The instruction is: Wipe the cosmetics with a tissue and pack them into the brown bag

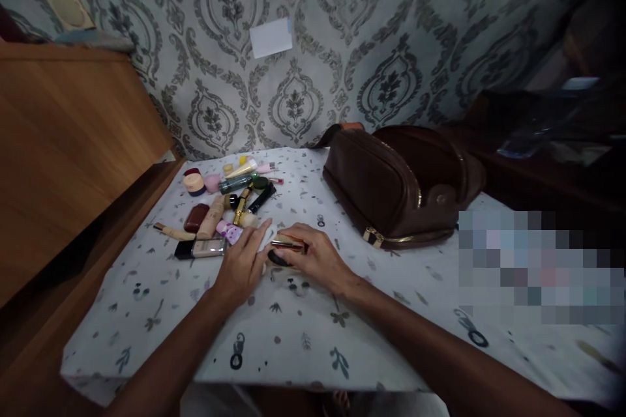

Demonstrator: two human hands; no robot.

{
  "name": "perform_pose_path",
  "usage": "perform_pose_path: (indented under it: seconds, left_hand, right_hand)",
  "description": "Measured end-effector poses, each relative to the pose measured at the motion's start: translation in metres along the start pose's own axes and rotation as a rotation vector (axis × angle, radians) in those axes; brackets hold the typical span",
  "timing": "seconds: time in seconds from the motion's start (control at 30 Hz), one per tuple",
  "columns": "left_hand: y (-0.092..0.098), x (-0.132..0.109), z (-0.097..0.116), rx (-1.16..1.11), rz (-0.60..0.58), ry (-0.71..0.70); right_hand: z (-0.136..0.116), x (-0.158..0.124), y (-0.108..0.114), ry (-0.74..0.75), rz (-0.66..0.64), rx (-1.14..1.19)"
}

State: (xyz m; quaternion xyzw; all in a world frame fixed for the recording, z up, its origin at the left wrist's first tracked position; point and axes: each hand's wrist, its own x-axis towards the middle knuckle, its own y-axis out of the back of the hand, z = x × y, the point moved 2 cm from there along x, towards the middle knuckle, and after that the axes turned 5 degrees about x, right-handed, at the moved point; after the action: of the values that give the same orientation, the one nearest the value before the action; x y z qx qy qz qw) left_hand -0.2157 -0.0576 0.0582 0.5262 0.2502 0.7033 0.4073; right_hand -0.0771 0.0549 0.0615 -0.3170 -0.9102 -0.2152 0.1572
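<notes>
My right hand [315,254] is closed round a small shiny gold-and-brown cosmetic case [288,243], held just above the table. My left hand [244,260] comes in from the other side, with a folded white wipe or tissue [267,237] pinched in its fingers against the near end of the case. Under the hands lies a round dark item [280,258], partly hidden. Close to my left hand are a foundation bottle [208,247] with a black cap and a purple-and-white tube [229,230].
Several cosmetics lie at the left, among them a beige tube [211,216], a green bottle [235,183] and a round jar [194,184]. A brown toiletry bag [376,182] stands unzipped at the right. A wooden cabinet [73,156] borders the left side; patterned wallpaper backs the table.
</notes>
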Motion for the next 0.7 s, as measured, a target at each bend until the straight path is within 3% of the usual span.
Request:
perform_pose_path:
  seconds: [0.13, 0.3, 0.47, 0.6, 0.7]
  left_hand:
    - [-0.003, 0.001, -0.003, -0.019, 0.018, 0.021]
    - [-0.008, 0.000, -0.010, -0.028, 0.068, 0.073]
    - [-0.008, 0.003, -0.010, -0.083, 0.005, 0.102]
    - [-0.004, 0.006, -0.006, -0.145, -0.008, 0.155]
    - [-0.001, 0.007, -0.007, -0.179, 0.019, 0.223]
  right_hand:
    - [0.004, 0.000, 0.000, -0.047, 0.044, 0.119]
    - [0.013, 0.001, 0.000, -0.216, 0.099, 0.436]
    - [0.014, 0.003, 0.005, -0.334, 0.264, 0.661]
    - [0.017, 0.004, 0.005, -0.337, 0.322, 0.719]
    - [0.021, 0.004, 0.000, -0.321, 0.267, 0.685]
